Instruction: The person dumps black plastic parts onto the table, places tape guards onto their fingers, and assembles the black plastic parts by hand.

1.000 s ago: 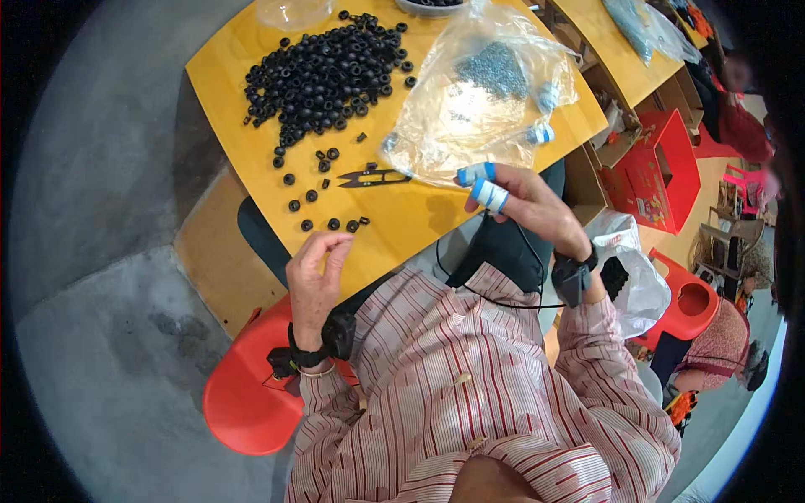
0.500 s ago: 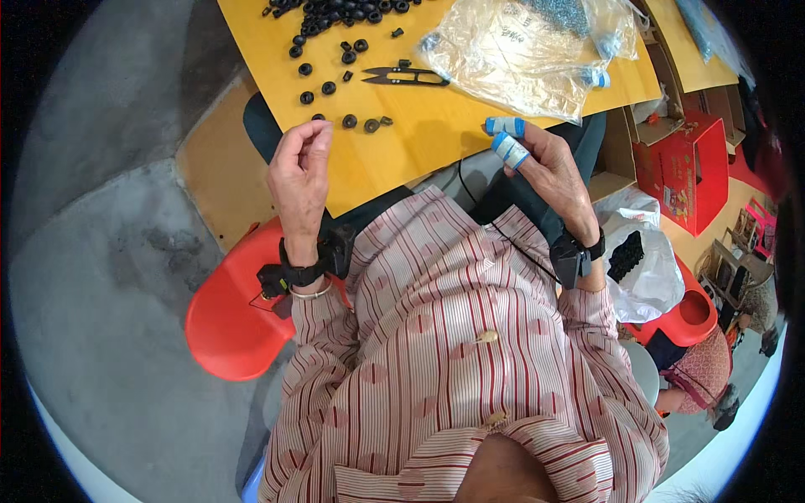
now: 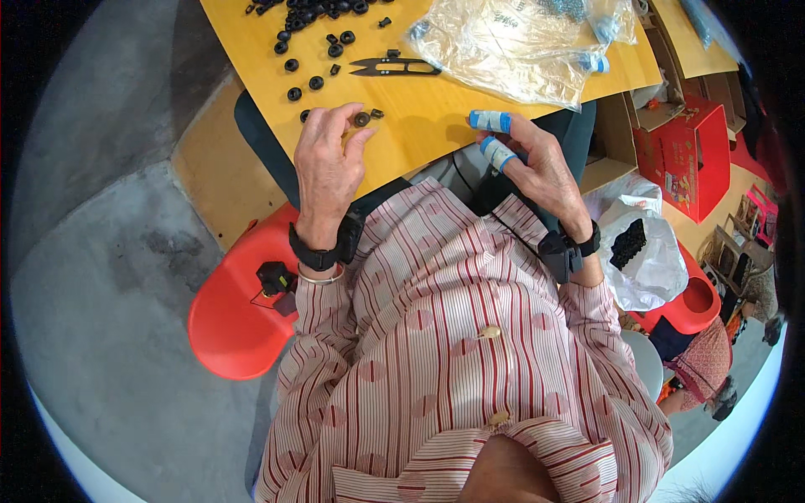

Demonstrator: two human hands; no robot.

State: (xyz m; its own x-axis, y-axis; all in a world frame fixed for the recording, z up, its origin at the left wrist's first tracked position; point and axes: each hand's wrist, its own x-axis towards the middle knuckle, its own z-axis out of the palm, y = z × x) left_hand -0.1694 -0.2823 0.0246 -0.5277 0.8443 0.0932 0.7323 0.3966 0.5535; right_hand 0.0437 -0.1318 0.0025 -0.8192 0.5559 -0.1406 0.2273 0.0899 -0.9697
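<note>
Left fingers (image 3: 338,122) parted, right fingers (image 3: 521,131) loosely curled

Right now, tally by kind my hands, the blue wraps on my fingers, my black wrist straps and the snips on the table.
Hands: 2 (left hand, right hand)
Wraps: 2
Straps: 2
Snips: 1
Total: 7

Ring (image 3: 361,119): black, round, whole, hole facing up; located near 11 o'clock from view centre. Small black piece (image 3: 376,113): short, apparently on its side, just beside the ring at 2 o'clock; exact form too small to determine. Second ring (image 3: 304,116): black, partly hidden, set apart from the first at 9 o'clock.
</note>
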